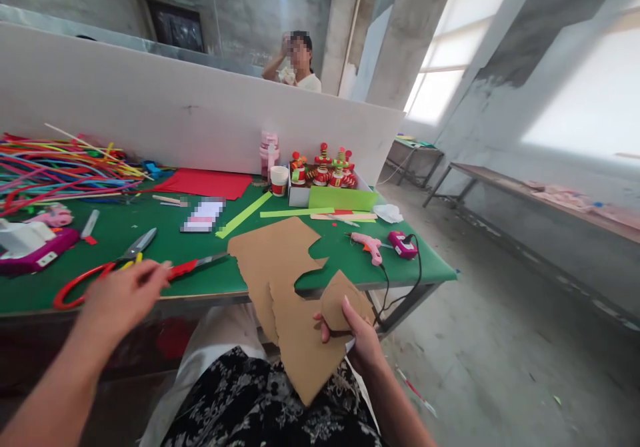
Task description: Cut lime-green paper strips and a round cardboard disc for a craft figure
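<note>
My right hand grips a small cut piece of cardboard between thumb and fingers; a curved line is marked on it. Below and behind that piece, a large brown cardboard sheet with ragged, cut-out edges lies partly on the table and hangs over my lap. At the table's front edge, my left hand has its fingers closed at the handle end of a red-handled knife, whose blade points right toward the sheet. Large red-handled scissors lie beside and partly behind this hand.
The green table holds a pink glue gun, a purple power block, green strips, red sheets, colourful pipe cleaners, a paper cup and a box of figures. Behind the white partition is another person.
</note>
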Action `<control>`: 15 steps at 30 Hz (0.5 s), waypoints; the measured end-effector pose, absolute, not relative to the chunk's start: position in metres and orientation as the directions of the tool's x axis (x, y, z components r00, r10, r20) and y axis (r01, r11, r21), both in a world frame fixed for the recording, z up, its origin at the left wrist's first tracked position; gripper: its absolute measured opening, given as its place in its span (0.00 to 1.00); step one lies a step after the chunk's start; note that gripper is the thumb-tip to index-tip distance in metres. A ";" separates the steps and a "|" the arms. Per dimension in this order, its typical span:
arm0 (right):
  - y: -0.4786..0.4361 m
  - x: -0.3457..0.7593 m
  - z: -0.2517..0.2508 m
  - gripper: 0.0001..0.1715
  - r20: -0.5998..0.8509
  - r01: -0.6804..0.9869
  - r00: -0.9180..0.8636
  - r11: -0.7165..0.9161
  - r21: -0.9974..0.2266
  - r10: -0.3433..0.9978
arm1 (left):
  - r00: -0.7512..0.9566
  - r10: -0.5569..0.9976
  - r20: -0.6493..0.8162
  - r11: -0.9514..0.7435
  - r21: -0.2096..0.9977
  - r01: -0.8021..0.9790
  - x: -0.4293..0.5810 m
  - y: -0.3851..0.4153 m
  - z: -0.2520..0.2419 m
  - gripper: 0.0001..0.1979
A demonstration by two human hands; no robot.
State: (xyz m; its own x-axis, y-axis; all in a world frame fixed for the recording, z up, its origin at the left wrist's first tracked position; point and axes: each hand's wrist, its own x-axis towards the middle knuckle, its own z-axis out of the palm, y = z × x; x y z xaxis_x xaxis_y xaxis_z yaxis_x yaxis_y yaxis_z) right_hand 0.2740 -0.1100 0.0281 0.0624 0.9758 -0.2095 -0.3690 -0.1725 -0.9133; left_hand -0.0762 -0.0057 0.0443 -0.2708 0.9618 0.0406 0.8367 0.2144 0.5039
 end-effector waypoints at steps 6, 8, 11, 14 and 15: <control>-0.120 0.267 0.037 0.33 -0.131 -0.356 0.095 -0.089 -0.930 0.987 | 0.216 0.853 -0.475 0.449 0.879 0.163 0.033 -0.065 0.037 0.41; -0.124 0.266 0.040 0.32 -0.108 -0.328 0.093 -0.072 -0.942 0.990 | 0.230 0.904 -0.359 0.372 0.928 -0.013 0.053 -0.068 0.036 0.36; -0.122 0.265 0.046 0.34 -0.095 -0.277 0.047 -0.079 -0.958 0.994 | 0.102 0.973 -0.209 0.219 0.971 -0.099 0.059 -0.059 0.043 0.29; -0.098 0.263 0.054 0.39 -0.022 -0.228 -0.051 -0.033 -0.973 0.998 | -0.080 0.993 -0.085 0.081 0.995 -0.050 0.034 -0.033 0.065 0.25; -0.083 0.262 0.056 0.39 0.025 -0.202 -0.069 0.011 -0.979 0.997 | -0.161 0.987 -0.014 0.014 1.000 -0.004 0.020 -0.021 0.076 0.23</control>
